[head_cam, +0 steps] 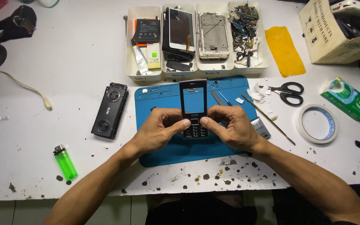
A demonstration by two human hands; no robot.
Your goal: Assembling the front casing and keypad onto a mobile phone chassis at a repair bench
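Observation:
Both hands hold a black keypad phone front cover [193, 96] upright over a blue repair mat [163, 93]. Its screen window is an empty opening through which the mat shows. My left hand [160, 130] grips the lower left side, thumb on the keypad. My right hand [230, 127] grips the lower right side, thumb also on the keypad. The black back part of the phone [110, 110] lies on the white table left of the mat.
Four white trays [196, 68] with phone parts stand behind the mat. Scissors [289, 92], a tape roll [317, 123], a thin metal tool [269, 119], a yellow cloth [285, 51], a cardboard box [338, 31], a green tissue pack [346, 98] lie right. A green lighter [65, 161] lies left.

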